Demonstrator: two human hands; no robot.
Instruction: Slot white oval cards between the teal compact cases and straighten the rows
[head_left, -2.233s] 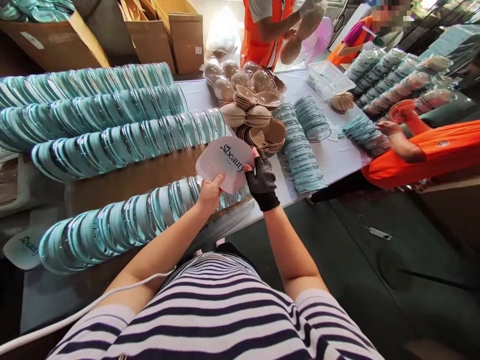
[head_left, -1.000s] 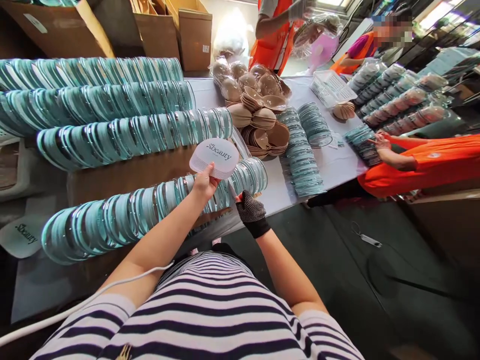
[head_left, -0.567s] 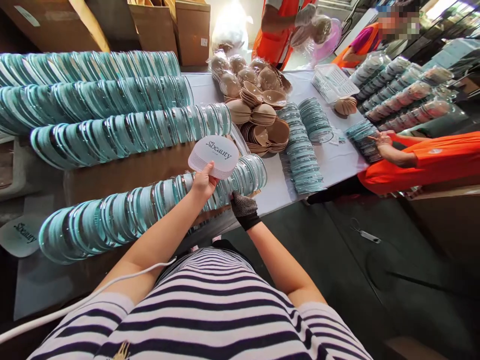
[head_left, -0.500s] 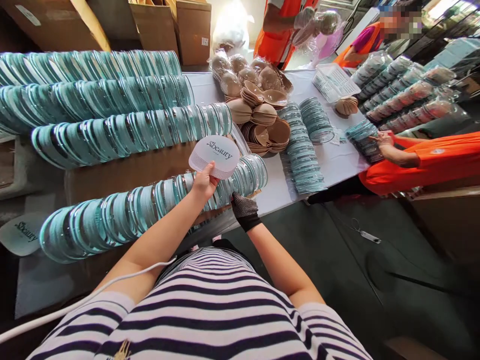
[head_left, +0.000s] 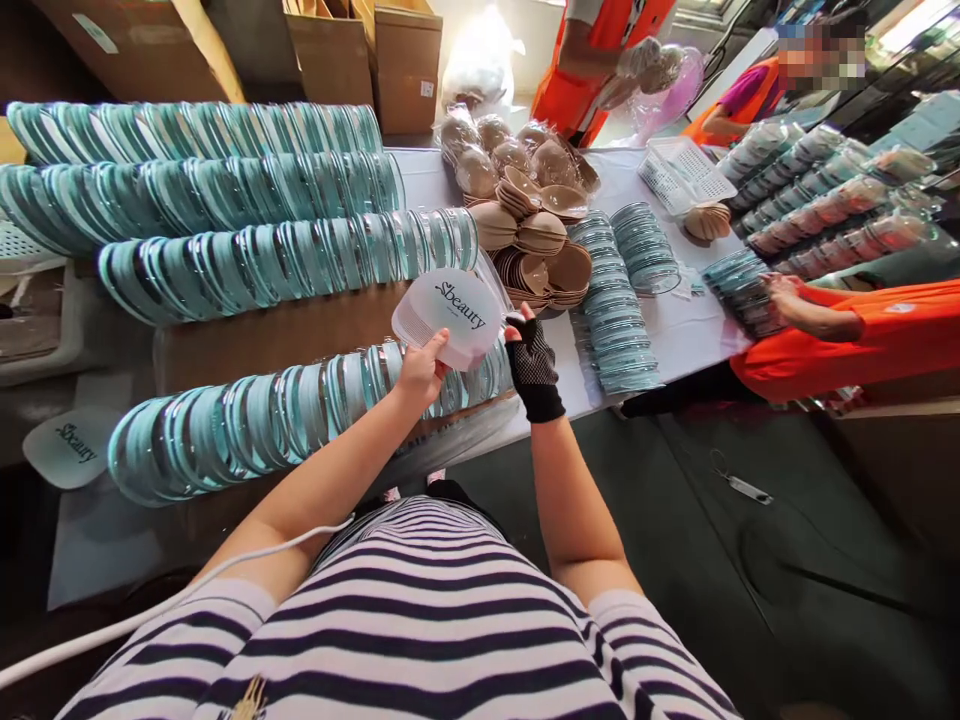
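My left hand [head_left: 421,372] grips the lower edge of a stack of white round cards [head_left: 451,314] printed "Sbeauty", held above the near row of teal-rimmed clear cases [head_left: 300,410]. My right hand [head_left: 530,362], in a black dotted fingerless glove, touches the right edge of the same card stack with its fingertips. Beyond the cards lies a pile of beige round pads [head_left: 540,245].
Several long rows of teal cases [head_left: 225,200] lie on brown cardboard to the left. More teal cases [head_left: 615,310] sit on the white table [head_left: 679,330]. Workers in orange stand at the far side [head_left: 600,50] and right [head_left: 862,325]. Cardboard boxes [head_left: 405,60] behind.
My right hand has risen from the table's near edge up to the right side of the card stack. The left hand kept its hold on the cards.
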